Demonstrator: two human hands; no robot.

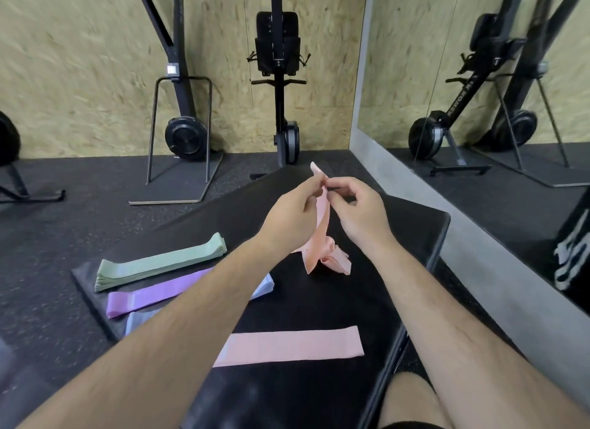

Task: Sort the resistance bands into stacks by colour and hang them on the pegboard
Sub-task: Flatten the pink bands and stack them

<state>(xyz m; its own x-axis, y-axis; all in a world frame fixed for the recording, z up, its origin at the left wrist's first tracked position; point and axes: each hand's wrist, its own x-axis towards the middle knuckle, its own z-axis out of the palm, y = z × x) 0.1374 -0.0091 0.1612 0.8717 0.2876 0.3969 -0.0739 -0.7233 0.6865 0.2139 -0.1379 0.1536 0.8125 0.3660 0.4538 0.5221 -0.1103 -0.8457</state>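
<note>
My left hand (293, 214) and right hand (360, 208) pinch a pink band (322, 217), and tugging could drag its tangled heap (333, 260) off the table (415, 230).

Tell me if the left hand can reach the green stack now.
Probably yes: the green stack lies uncovered at the left of the bench. The left hand pinches a pink band, though, and would have to let go first.

Left grip (292, 214) and right grip (360, 211) held raised, nearly touching, each closed in a pinch.
</note>
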